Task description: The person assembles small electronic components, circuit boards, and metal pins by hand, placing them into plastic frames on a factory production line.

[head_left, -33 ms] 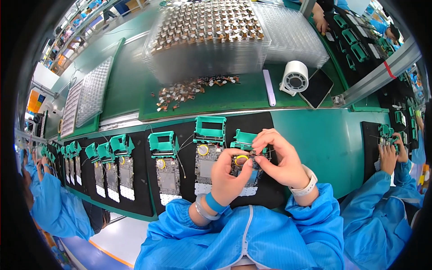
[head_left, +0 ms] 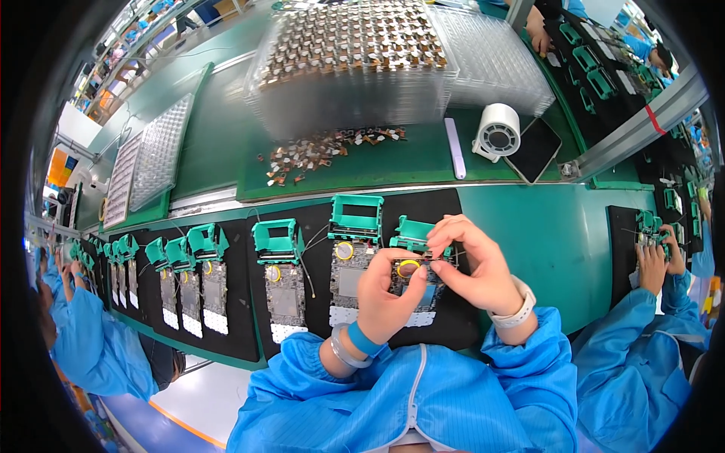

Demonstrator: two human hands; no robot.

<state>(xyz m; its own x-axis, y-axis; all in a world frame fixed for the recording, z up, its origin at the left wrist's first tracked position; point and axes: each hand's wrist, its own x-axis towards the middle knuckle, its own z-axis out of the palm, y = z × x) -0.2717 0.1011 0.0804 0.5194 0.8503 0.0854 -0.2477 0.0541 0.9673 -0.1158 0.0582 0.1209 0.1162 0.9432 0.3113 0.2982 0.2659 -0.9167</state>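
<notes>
A circuit board [head_left: 426,315] with a green plastic frame [head_left: 414,231] at its far end lies on black matting in front of me. My left hand [head_left: 387,298] curls over the board's left side, thumb and forefinger closed on its upper part beside a round yellow-rimmed piece [head_left: 408,269]. From the right, my right hand [head_left: 477,264] bends over the same spot, its thumb and fingertips pinched together near the frame. Whatever is between them is small, dark and mostly hidden. Close to my left hand lies another board [head_left: 349,284] with its green frame [head_left: 356,217].
More framed boards [head_left: 285,291] line the black mats leftward. Beyond stand stacked clear trays [head_left: 355,94] of small parts, a loose pile of parts [head_left: 306,157], a lilac stick [head_left: 455,148], a white fan [head_left: 498,132] and a dark phone [head_left: 535,151]. Co-workers sit at both sides.
</notes>
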